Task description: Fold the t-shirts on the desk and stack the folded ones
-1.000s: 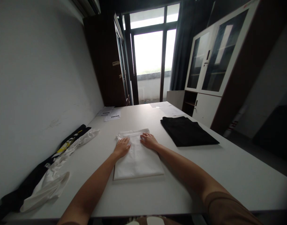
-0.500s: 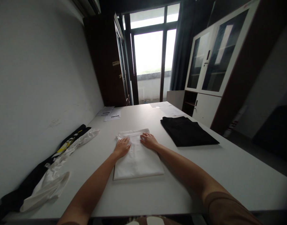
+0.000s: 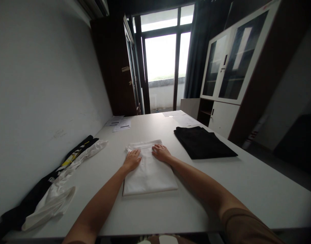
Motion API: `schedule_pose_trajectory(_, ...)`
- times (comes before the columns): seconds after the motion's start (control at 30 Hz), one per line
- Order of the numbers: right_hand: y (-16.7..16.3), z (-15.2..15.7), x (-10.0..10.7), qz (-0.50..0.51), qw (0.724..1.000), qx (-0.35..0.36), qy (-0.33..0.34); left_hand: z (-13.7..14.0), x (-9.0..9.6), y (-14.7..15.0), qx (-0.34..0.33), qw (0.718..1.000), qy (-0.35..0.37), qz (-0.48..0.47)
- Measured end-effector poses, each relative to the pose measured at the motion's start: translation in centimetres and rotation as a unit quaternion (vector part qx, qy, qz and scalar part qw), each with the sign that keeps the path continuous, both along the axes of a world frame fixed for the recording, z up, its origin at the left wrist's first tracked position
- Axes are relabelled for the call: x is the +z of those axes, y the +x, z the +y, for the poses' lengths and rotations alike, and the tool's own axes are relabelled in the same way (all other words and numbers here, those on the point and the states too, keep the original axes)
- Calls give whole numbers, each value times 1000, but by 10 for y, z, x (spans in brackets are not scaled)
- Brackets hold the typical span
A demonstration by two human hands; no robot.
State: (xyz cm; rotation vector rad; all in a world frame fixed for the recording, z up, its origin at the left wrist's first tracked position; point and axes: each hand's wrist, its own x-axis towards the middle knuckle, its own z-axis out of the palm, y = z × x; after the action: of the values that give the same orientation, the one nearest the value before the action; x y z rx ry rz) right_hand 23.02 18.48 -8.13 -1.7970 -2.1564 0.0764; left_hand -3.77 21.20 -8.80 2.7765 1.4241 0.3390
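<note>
A white folded garment (image 3: 150, 178) lies flat in front of me, squared into a rough rectangle; its exact kind does not show. My left hand (image 3: 132, 159) rests on its upper left part, palm down with the fingers stretched out. On the upper right part lies my right hand (image 3: 161, 152), also flat, its fingers spread over the cloth. A gap of bare white cloth separates the two hands. Neither hand grips anything. To the right, apart from my right arm, is a folded black cloth item (image 3: 203, 144).
The white table (image 3: 155, 217) carries everything. Along the wall on the left lie a crumpled white cloth (image 3: 55, 193) and a black cloth with yellow marks (image 3: 41, 184). Paper sheets (image 3: 122, 124) lie at the far left, more papers (image 3: 184, 119) at the far right. A cabinet (image 3: 221, 115) stands beyond the right edge.
</note>
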Motion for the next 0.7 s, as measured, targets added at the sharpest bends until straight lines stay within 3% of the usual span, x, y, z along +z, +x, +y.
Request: schedule_pose_trajectory(0.7, 0, -1, 1, -2, 1000, 1, 13, 3, -6, 0, 3, 1000, -2, -3)
